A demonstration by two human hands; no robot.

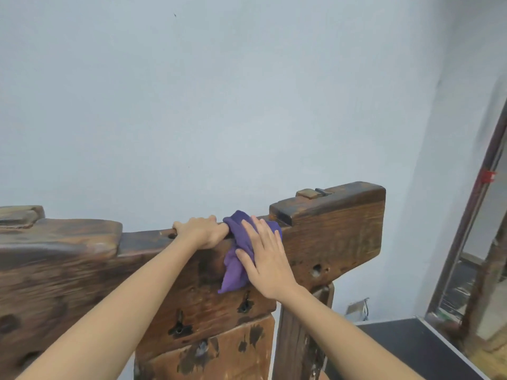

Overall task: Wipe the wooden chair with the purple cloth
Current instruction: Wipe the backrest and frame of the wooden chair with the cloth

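The wooden chair (334, 237) fills the lower half of the head view; its thick, dark, weathered back rail runs left to right. The purple cloth (237, 259) is draped over the top edge of that rail and hangs down its front face. My right hand (267, 259) lies flat on the cloth with fingers spread, pressing it against the wood. My left hand (203, 230) grips the rail's top edge just left of the cloth, its fingers curled over the far side and touching the cloth's corner.
A pale blue-grey wall (219, 91) stands close behind the chair. At the right are a dark-framed mirror or door (472, 242) and a black mat (411, 349) on the floor. A chair post (299, 333) drops below the rail.
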